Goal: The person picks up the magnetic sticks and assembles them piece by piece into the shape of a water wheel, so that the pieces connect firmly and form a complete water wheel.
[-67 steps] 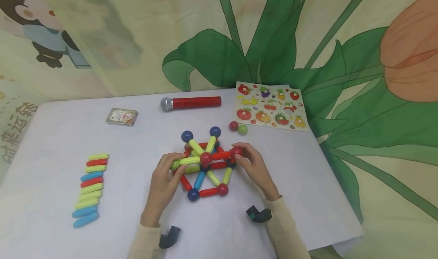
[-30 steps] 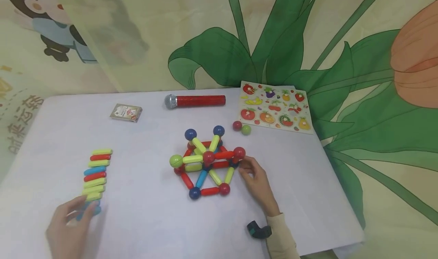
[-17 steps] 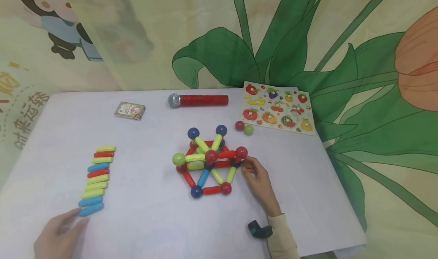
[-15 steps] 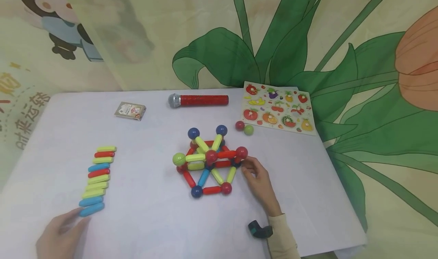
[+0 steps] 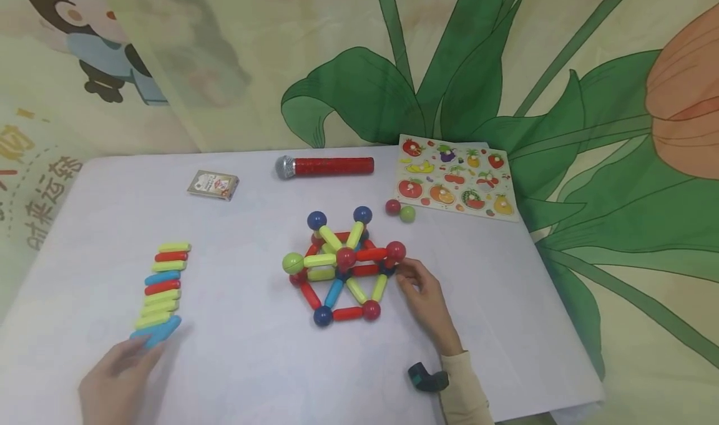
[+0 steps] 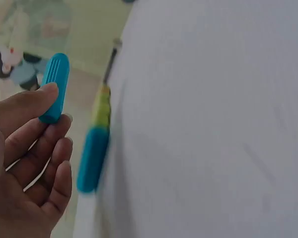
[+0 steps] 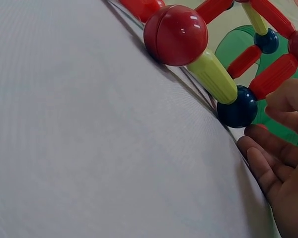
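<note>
My left hand (image 5: 120, 375) pinches a blue magnetic rod (image 6: 55, 87) between thumb and fingertips. In the left wrist view that rod is raised off the table. Another blue rod (image 6: 93, 158) lies at the near end of the rod row, just below it in the head view. At the centre stands a ball-and-rod structure (image 5: 346, 258) of red, yellow-green and blue rods with coloured balls. Beside its right side rests my right hand (image 5: 427, 297), fingers loosely bent near a dark blue ball (image 7: 238, 107). Whether the fingertips touch the structure is hard to tell.
Left of the structure runs a row of yellow-green, red and blue rods (image 5: 163, 290). Behind stand a card box (image 5: 213, 185), a red microphone (image 5: 331, 166) and a fruit puzzle board (image 5: 456, 178). Loose red (image 5: 392, 207) and green balls (image 5: 407, 214) lie before the board.
My left hand left the green ball on the structure, went to the rod row and lifted the nearest blue rod. My right hand dropped slightly from the red ball and then stayed put.
</note>
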`<act>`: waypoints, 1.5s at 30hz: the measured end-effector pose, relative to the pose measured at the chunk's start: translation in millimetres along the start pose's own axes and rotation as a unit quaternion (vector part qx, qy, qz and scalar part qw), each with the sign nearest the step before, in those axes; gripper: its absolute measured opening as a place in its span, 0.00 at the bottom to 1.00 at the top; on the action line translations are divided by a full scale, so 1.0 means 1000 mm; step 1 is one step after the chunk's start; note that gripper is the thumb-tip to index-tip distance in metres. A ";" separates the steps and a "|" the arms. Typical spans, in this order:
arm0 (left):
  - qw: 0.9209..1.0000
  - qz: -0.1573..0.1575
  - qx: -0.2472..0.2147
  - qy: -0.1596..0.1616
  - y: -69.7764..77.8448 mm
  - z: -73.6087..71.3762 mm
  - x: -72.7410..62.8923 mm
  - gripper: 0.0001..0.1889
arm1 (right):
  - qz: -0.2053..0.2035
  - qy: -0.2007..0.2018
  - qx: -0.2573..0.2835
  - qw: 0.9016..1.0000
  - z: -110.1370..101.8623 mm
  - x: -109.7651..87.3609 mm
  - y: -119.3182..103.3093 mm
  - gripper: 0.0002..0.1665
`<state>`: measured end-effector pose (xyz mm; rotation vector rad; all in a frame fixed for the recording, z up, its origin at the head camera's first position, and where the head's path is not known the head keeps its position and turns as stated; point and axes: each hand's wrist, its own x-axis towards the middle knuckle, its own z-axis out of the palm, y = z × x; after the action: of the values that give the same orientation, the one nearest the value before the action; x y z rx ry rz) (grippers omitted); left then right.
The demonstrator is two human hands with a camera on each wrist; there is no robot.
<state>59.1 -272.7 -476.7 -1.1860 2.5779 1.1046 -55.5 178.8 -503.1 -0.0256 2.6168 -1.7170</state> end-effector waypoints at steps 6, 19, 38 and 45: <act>0.976 0.164 -0.144 0.015 0.098 0.041 -0.025 0.23 | -0.004 0.007 0.003 1.000 0.000 -0.001 0.004 0.18; 0.942 0.233 -0.218 -0.100 0.183 0.090 -0.034 0.19 | -0.020 0.006 -0.009 1.000 -0.002 -0.010 -0.035 0.16; 0.939 0.230 -0.200 -0.159 0.186 0.100 -0.030 0.22 | -0.007 0.003 -0.013 1.000 -0.006 -0.010 -0.037 0.17; 0.941 0.236 -0.181 -0.163 0.186 0.097 -0.029 0.24 | -0.001 0.006 -0.012 1.000 -0.007 -0.010 -0.038 0.16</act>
<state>-69.0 -110.2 -430.4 -0.3584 2.5128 1.7568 -45.1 169.9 -465.6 -0.0178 2.6465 -1.6923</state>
